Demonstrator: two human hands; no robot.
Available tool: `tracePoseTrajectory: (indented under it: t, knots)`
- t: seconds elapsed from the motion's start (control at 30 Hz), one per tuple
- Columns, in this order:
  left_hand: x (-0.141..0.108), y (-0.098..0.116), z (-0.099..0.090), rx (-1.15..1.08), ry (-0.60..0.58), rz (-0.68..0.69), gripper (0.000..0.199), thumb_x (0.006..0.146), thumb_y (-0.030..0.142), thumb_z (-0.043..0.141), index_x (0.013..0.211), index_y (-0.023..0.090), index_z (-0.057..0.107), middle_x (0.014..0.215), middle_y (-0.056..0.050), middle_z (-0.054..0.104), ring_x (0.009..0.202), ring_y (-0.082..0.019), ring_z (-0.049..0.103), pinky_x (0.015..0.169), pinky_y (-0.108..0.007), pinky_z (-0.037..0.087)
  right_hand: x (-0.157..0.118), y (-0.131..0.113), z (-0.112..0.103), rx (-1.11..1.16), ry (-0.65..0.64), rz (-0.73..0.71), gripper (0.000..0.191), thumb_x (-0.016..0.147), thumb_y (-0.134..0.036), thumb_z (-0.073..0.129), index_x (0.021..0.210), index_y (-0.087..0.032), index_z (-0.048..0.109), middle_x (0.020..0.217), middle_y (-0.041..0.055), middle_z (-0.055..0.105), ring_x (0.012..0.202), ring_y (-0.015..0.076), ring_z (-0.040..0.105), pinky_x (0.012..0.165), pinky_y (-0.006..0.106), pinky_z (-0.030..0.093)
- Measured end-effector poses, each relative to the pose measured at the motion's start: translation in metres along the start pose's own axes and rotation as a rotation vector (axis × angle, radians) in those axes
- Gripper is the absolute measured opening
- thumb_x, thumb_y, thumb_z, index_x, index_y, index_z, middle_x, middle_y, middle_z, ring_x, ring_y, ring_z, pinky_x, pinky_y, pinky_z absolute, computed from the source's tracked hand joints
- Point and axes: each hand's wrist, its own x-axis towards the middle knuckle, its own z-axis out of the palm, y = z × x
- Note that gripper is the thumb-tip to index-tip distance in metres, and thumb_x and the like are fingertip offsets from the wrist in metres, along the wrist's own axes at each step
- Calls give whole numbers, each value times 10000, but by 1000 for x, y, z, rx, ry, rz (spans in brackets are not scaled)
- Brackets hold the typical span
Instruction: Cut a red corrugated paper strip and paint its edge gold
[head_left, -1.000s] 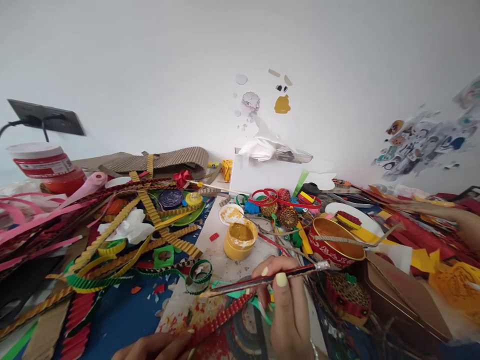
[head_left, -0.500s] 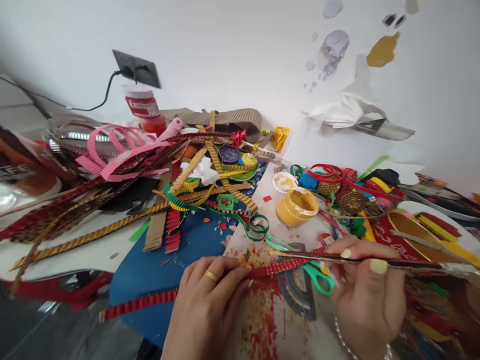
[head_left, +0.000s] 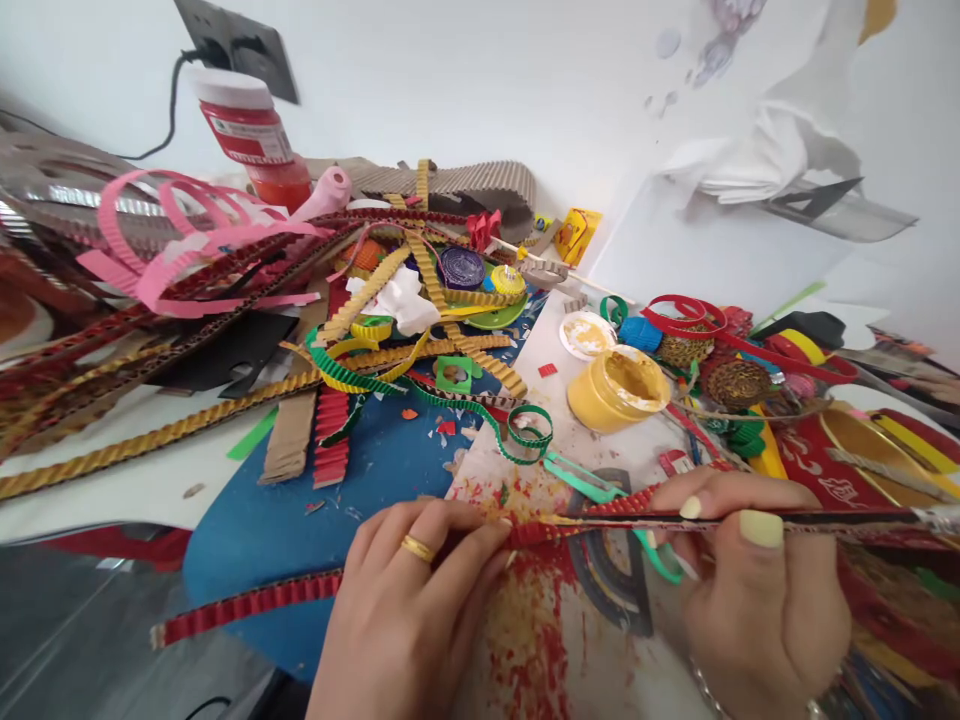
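Observation:
A narrow red corrugated cardboard strip [head_left: 251,605] runs under my left hand [head_left: 420,610], whose fingers close on it near its middle. Its other part slants up to the right, towards my right hand [head_left: 765,590]. Between thumb and fingers, my right hand grips a long dark paintbrush [head_left: 652,522]. The brush lies almost level, and its yellowish tip is at the strip, just right of my left fingertips. Beyond the hands stands an open jar of yellow paint [head_left: 616,395], with its smeared lid [head_left: 587,335] behind it. Green-handled scissors [head_left: 589,480] and a dark protractor [head_left: 611,595] lie beneath the strip.
Curled corrugated strips, including a green one [head_left: 480,410] and a pink one [head_left: 180,265], clutter the back and left. A red-labelled jar [head_left: 244,120] is stacked by the wall socket [head_left: 244,45]. Right of the paint, coiled cardboard balls [head_left: 739,384] are heaped.
The camera view has shifted, so the background sits higher and more to the right on the right side. The brush tip has come down onto the strip. Both hands keep their grips.

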Motion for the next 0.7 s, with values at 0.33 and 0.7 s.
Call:
tracePoseTrajectory:
  t: [0.33,0.7]
  knots:
    - [-2,3,-1,-8,-4,-12,135,920,234,559,1019,278,639,941,35,672,853,-141,568,745,-273,430,0,-1,-2,-31,-22,4,232,992,-318,399,847,-219,551,733,-7,590,461,93,409,435,267,359]
    - [-1,3,-3,-13,-16,-14,138,910,226,573,1024,274,634,951,40,669,858,-142,557,747,-274,422,-1,0,-1,-23,-43,23,209,990,-286,403,865,-217,555,771,0,591,544,107,475,500,266,410]
